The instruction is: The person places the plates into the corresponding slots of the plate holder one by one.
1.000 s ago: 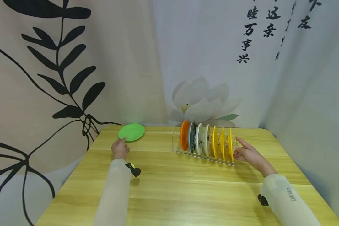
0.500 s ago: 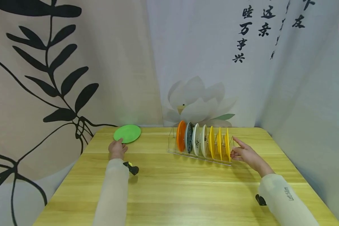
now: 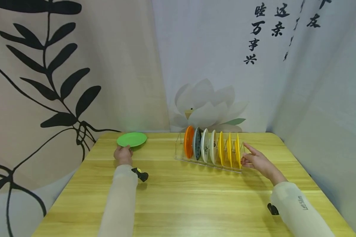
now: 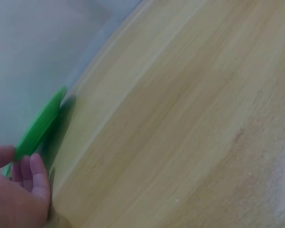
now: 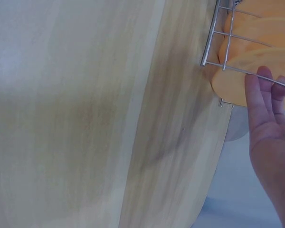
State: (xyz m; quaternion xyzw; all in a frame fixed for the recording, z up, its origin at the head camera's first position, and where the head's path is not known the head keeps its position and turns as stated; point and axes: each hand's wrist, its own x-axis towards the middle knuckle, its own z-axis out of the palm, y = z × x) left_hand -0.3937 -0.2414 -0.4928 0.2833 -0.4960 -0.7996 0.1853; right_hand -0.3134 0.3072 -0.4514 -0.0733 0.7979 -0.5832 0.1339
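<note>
My left hand (image 3: 123, 155) pinches the near edge of a green plate (image 3: 132, 139) at the table's back left. In the left wrist view the plate (image 4: 42, 121) is tilted, its upper edge off the tabletop, the thumb on one face and fingers behind. At the back right stands a wire dish rack (image 3: 209, 166) with several upright plates: orange (image 3: 189, 142), dark blue patterned (image 3: 197, 143), white, and yellow (image 3: 237, 151). My right hand (image 3: 259, 163) holds the rack's right end, index finger extended. In the right wrist view its fingers (image 5: 259, 102) meet the end wire beside a yellow plate.
The light wooden table (image 3: 181, 204) reaches back to a printed curtain (image 3: 130, 65). Another curtain (image 3: 329, 98) borders its right side. A small black device (image 3: 140, 174) sits at my left wrist, another (image 3: 273, 209) at the right.
The green plate's face has tipped flatter and it has lifted slightly, with a shadow showing beneath. My right hand stays at the rack. The head view has shifted a little.
</note>
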